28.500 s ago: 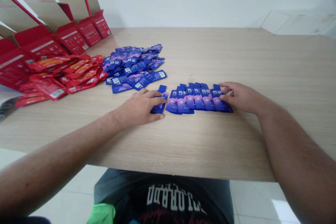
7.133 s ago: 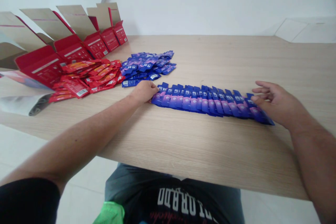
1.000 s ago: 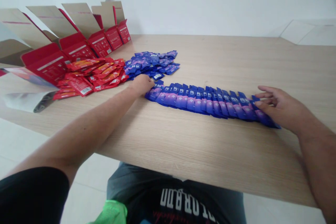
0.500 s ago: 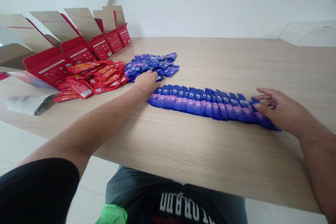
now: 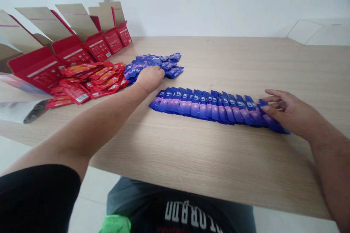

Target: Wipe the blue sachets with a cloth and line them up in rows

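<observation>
One row of blue sachets (image 5: 203, 108) runs sideways, right hand (image 5: 290, 112), fingers parted, at its right end, left hand (image 5: 151, 77), grip hidden, at the pile (image 5: 151, 60) behind its left end.

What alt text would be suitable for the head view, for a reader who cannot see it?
A person's left hand is at a pile of blue sachets, while the right hand is at the right end of an overlapping row of them on a table. Red sachets and open red boxes are at the left.
</observation>
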The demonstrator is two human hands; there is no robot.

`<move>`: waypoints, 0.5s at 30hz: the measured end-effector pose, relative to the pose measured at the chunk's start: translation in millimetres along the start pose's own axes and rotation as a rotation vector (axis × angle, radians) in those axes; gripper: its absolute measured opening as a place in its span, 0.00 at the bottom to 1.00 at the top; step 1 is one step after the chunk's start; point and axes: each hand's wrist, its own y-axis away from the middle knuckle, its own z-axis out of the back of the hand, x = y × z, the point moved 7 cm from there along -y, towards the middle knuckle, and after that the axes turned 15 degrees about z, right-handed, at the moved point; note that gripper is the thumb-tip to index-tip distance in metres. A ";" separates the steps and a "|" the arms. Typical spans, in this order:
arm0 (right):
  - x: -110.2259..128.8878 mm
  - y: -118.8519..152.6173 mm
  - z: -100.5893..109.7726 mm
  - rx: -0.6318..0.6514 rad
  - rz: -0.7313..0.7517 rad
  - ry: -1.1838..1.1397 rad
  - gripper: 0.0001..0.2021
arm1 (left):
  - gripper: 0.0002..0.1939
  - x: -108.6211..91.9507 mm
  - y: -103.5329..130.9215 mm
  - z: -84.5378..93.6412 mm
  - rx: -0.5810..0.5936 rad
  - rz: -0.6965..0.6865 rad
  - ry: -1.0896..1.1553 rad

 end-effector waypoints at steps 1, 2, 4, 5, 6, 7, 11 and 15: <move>0.8 0.1 -0.6 0.008 -0.010 0.001 0.36 | 0.18 7.4 2.6 10.8 -0.034 0.029 0.026; 1.5 0.1 -1.6 0.023 -0.019 -0.001 0.36 | 0.18 17.5 6.2 22.5 -0.073 0.079 0.069; 2.6 -0.1 -2.6 0.035 -0.029 -0.001 0.37 | 0.15 40.8 18.0 41.2 -0.114 0.188 0.187; 3.0 -0.4 -2.9 0.038 -0.028 -0.001 0.37 | 0.14 53.6 26.2 47.1 -0.122 0.249 0.249; 3.2 -0.8 -3.3 0.042 -0.026 -0.001 0.37 | 0.14 67.1 35.8 49.9 -0.126 0.324 0.311; 3.0 -1.1 -3.5 0.043 -0.025 0.000 0.37 | 0.13 80.7 46.8 48.9 -0.118 0.409 0.377; 0.9 -2.0 -4.8 0.042 -0.012 -0.002 0.37 | 0.11 117.6 96.2 9.5 0.074 0.717 0.783; 0.5 -1.9 -5.7 0.044 0.009 -0.013 0.37 | 0.09 125.0 132.9 -25.1 0.297 0.817 0.929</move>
